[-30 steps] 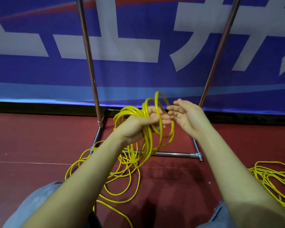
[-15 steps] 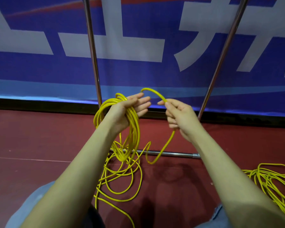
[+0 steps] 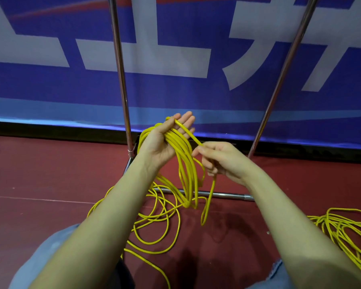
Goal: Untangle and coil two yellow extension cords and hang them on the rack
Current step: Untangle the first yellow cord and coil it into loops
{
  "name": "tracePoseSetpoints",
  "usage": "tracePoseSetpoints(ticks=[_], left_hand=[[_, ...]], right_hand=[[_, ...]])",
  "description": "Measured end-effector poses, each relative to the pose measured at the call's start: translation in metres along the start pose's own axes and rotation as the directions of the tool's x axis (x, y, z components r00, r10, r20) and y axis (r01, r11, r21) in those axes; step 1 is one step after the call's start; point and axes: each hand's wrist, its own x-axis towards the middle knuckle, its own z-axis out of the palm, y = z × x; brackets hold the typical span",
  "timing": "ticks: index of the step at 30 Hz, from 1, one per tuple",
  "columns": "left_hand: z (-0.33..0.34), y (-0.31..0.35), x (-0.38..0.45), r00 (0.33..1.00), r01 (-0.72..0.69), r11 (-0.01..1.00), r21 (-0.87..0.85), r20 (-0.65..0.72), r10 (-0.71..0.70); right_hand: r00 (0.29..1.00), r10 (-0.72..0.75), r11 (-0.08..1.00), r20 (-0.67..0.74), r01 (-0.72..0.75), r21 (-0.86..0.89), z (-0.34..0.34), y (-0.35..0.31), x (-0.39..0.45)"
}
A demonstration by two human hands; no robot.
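Observation:
A yellow extension cord [image 3: 186,170] hangs in several loops over my left hand [image 3: 165,140], whose palm faces up with the fingers straight and the thumb over the strands. My right hand [image 3: 219,159] pinches a single strand of the same cord just right of the coil, and that strand drops from it in a long loop. Loose turns of this cord lie on the red floor below. A second yellow cord [image 3: 346,232] lies in a tangled heap on the floor at the right edge. The chrome rack [image 3: 121,80] stands right behind my hands.
The rack's second upright [image 3: 288,65] leans at the right and its base bar [image 3: 223,195] runs along the floor under the coil. A blue banner [image 3: 175,59] with white characters closes off the back. My knees in blue jeans [image 3: 50,257] fill the bottom corners.
My left hand has turned palm up and opened under the coil. My right hand has laid a fresh loop across it and moved down to the right, still pinching the strand.

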Motion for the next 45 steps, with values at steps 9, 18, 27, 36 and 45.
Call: tracePoseSetpoints(ticks=[9,18,27,36,45], left_hand=[[-0.01,0.005,0.002,0.999,-0.036,0.996,0.082,-0.012,0.037],[-0.006,0.008,0.001,0.998,-0.056,0.998,0.017,0.036,0.056],[-0.011,0.023,0.003,0.987,-0.159,0.987,-0.024,0.015,0.159],[-0.004,0.006,0.001,0.996,-0.089,0.996,0.023,0.024,0.089],[0.003,0.013,-0.005,0.999,-0.027,0.993,0.112,-0.026,0.03]], right_hand=[[0.981,-0.114,0.992,-0.156,0.122,0.037,0.0,0.004,0.004],[0.981,-0.136,0.986,-0.141,0.119,-0.119,0.001,0.013,0.009],[0.991,-0.086,0.995,-0.103,0.08,-0.061,-0.003,0.019,0.004],[0.985,-0.103,0.995,-0.136,0.104,-0.001,0.015,0.017,0.015],[0.983,-0.172,0.984,0.061,0.174,-0.038,0.014,0.021,0.015]])
